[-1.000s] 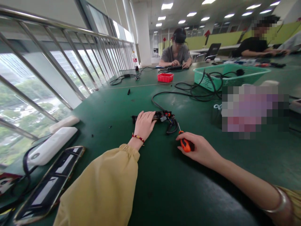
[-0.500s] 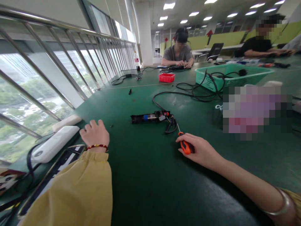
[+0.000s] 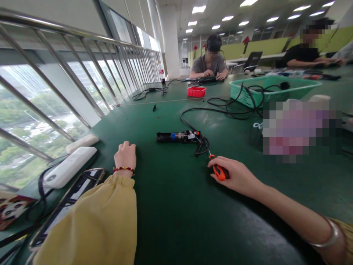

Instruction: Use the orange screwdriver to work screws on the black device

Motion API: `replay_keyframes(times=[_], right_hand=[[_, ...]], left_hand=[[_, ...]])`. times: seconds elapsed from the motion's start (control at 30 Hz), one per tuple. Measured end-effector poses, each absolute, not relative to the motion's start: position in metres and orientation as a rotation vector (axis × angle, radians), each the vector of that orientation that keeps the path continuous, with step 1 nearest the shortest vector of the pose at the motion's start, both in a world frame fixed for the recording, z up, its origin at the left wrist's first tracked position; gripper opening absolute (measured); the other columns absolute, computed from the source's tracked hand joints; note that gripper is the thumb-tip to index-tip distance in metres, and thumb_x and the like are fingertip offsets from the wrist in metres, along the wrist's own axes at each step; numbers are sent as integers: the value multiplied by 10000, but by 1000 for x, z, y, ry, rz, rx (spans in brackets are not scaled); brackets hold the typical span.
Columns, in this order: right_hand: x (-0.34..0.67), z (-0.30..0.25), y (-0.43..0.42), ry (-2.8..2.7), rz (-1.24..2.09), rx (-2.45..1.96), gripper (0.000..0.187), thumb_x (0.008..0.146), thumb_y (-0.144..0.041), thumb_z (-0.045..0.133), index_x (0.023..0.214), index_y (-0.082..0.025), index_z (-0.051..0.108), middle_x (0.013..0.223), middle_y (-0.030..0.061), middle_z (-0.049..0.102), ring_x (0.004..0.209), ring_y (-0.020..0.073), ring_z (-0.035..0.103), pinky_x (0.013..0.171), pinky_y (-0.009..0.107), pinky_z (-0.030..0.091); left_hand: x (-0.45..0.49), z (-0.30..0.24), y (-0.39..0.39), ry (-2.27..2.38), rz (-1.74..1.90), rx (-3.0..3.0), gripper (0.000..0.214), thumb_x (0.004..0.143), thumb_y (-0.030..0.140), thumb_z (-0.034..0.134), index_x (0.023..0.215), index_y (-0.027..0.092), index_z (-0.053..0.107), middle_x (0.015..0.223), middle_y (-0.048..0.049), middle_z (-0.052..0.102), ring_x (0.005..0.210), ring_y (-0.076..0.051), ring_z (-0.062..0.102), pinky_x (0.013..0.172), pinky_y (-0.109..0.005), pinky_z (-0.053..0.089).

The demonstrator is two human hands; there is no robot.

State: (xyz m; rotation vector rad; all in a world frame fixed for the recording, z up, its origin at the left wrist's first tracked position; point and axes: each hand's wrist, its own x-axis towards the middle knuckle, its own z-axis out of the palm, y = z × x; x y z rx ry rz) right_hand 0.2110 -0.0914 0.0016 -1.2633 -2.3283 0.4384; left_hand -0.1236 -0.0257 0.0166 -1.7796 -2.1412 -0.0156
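Observation:
A black opened device (image 3: 179,137) with exposed wiring and a black cord lies on the green table (image 3: 176,206), straight ahead. My right hand (image 3: 237,176) rests on the table just right of it, closed on an orange-handled screwdriver (image 3: 217,170) whose tip points toward the device. My left hand (image 3: 125,156) sits on the table to the device's lower left, apart from it, with the fingers curled under and nothing visible in them. A red bead bracelet circles that wrist.
Two white power banks (image 3: 68,169) and a phone (image 3: 68,200) lie at the left by the window railing. A green basket (image 3: 271,88) with cables and a red tray (image 3: 196,91) stand farther back. Two other people sit at the far tables.
My left hand let go of the device, swung left toward the power banks, then came back partway to the right. The right hand with the screwdriver stayed put.

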Motion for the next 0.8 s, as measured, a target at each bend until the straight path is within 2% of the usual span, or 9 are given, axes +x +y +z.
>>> replay_keyframes(times=[0.17, 0.27, 0.37, 0.53, 0.63, 0.8], right_hand=[[210, 4, -93, -2044, 424, -1226, 48, 785, -241, 512, 798, -196, 521, 732, -7, 571, 621, 106, 523, 609, 225, 417], [211, 7, -95, -1885, 319, -1229, 81, 799, -247, 504, 748, -187, 524, 669, -17, 546, 572, 95, 497, 580, 217, 397], [211, 9, -99, -1812, 244, -1193, 79, 794, -223, 513, 728, -181, 523, 646, -19, 537, 558, 89, 493, 576, 212, 390], [208, 10, -101, -1988, 375, -1098, 59, 799, -217, 508, 767, -181, 541, 696, -15, 564, 608, 87, 518, 608, 203, 396], [208, 10, -99, -2061, 426, -1085, 92, 805, -236, 502, 754, -175, 549, 657, -22, 549, 560, 77, 489, 575, 201, 380], [212, 13, -102, -2081, 556, -970, 153, 827, -227, 461, 709, -166, 538, 604, -25, 520, 514, 66, 455, 533, 195, 360]], left_hand=[[-111, 19, -33, -2061, 79, -1866, 317, 830, 77, 341, 947, 157, 624, 1006, -110, 535, 937, -245, 515, 556, -283, 466], [-90, 17, -39, -1936, 32, -1981, 285, 837, 89, 366, 943, 162, 620, 958, -93, 547, 894, -222, 526, 565, -271, 470], [-65, 12, -44, -1728, -55, -2154, 268, 830, 70, 400, 964, 173, 607, 934, -70, 557, 867, -189, 528, 639, -266, 480], [-45, 6, -46, -1469, -165, -2371, 273, 821, 45, 429, 1003, 172, 587, 948, -49, 562, 839, -151, 526, 676, -245, 480], [-48, 3, -45, -1451, -280, -2433, 244, 835, 78, 439, 1007, 167, 588, 927, -41, 565, 825, -142, 529, 681, -245, 477], [-50, 0, -43, -1502, -447, -2465, 158, 857, 160, 448, 914, 175, 595, 898, -27, 574, 824, -144, 537, 691, -255, 468]])
